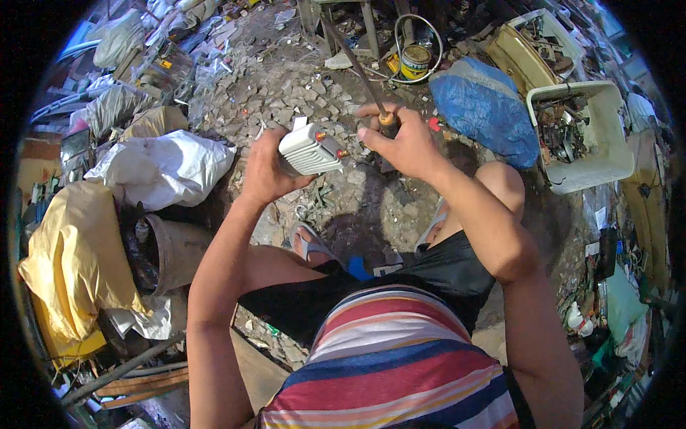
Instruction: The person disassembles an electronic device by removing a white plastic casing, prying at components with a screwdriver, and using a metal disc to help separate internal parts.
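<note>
Left hand: grasping the white ribbed unit by its left side.
White ribbed unit: in the left hand, its two brass fittings turned toward the right hand, apart from it.
Right hand: closed around the handle of the long tool.
Long tool: thin shaft slanting away and leftward from the right hand.
Blue bag: near, right of the right hand.
Pale bin: farther right, holding scrap.
White sack: left of the left hand.

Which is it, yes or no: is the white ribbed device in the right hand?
No, the left hand grips the device; the right hand holds a long tool.
</note>
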### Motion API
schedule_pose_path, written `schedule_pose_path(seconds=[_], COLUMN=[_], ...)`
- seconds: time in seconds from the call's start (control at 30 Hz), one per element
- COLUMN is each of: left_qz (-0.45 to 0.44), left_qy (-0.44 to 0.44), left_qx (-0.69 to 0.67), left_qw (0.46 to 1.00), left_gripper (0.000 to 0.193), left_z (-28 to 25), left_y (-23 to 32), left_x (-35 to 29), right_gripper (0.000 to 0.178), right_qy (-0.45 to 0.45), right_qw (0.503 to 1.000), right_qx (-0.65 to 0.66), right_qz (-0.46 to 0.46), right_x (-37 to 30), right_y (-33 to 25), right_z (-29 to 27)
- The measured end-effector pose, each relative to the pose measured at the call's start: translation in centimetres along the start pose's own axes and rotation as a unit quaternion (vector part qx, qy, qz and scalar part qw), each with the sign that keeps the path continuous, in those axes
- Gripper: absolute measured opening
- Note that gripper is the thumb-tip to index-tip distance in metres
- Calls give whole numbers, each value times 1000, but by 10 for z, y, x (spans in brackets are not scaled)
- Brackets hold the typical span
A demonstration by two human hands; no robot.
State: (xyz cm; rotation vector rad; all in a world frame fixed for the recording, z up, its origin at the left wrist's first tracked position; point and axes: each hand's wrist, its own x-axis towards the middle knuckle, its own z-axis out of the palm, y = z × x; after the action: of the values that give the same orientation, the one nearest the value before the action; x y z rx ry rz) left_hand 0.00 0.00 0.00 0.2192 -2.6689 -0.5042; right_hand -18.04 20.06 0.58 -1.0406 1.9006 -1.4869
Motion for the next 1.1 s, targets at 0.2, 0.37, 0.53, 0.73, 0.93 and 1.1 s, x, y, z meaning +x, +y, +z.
schedule_pose_path(seconds=[0.2, 0.37, 0.53, 0.73, 0.93, 1.1], left_qz=[-3, 15, 0, 21, 27, 38], left_qy=[-13, -23, -35, -38, -57, -72], left_qx=[-22, -28, -23, 8, 35, 41], left_qw=[1000, 999, 999, 999, 997, 996], left_gripper=[79, 78, 76, 73, 73, 72], left_z=[19, 19, 24, 25, 25, 21], left_y=[4, 1, 0, 0, 3, 5], left_x=[-2, -1, 0, 0, 3, -2], right_gripper=[34, 34, 38, 39, 35, 24], right_qy=[7, -23, -14, -5, -44, -58], right_qw=[995, 994, 996, 995, 998, 989], right_qx=[-37, -59, -76, -90, -36, -138], right_qz=[-87, -83, -52, -42, -23, -21], right_x=[-6, -3, -5, -1, 0, -6], right_y=[-6, -7, 0, 5, 10, -7], right_z=[5, 7, 13, 14, 9, 6])
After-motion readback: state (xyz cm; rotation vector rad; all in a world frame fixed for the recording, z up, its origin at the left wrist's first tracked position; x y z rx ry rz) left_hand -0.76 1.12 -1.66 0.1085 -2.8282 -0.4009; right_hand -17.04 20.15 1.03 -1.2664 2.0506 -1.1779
